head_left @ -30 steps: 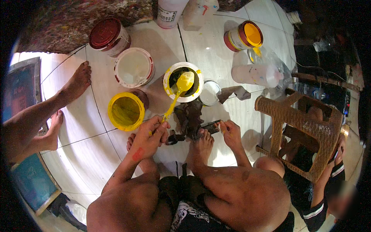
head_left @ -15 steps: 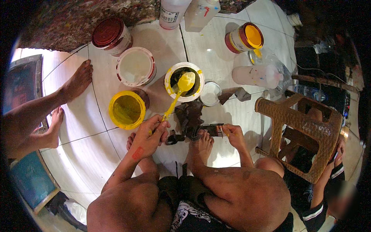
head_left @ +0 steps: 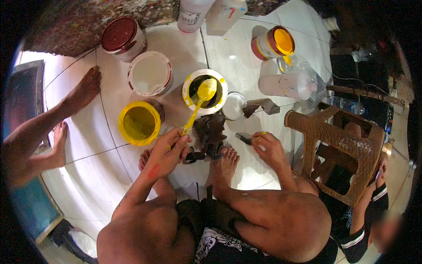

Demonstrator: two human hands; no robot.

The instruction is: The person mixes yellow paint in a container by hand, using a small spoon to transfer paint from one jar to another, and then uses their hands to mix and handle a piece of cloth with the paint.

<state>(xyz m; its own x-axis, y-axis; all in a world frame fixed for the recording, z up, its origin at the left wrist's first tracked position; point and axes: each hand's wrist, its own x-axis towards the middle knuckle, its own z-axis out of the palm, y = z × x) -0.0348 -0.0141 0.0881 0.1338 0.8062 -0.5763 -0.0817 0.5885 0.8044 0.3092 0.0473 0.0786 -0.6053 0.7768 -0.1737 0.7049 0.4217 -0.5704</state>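
Note:
My left hand (head_left: pixel 169 149) grips a yellow paint-coated spoon (head_left: pixel 191 118), its scoop loaded with thick yellow paint over a white tub (head_left: pixel 188 94) with dark contents. My right hand (head_left: pixel 268 147) holds a small dark, flat tool (head_left: pixel 242 137) by one end, above the floor near my foot. Between my hands lie crumpled dark scraps (head_left: pixel 206 128). A yellow-rimmed tub (head_left: pixel 123 124) of yellow paint stands left of the white tub, and a small round white lid (head_left: pixel 234 107) lies to its right.
Lidded cans (head_left: pixel 118 35) (head_left: pixel 150 75) and plastic jugs (head_left: pixel 192 15) are behind. A yellow-topped can (head_left: pixel 272 42) and bottle (head_left: pixel 281 86) stand back right. A brown plastic stool (head_left: pixel 334 145) is right, beside another person's arm (head_left: pixel 362 211). Another person's foot (head_left: pixel 83 88) is left.
My right hand has moved slightly right and turned, the dark tool now angled up away from the scraps. My left hand and spoon have hardly moved. The view has shifted slightly.

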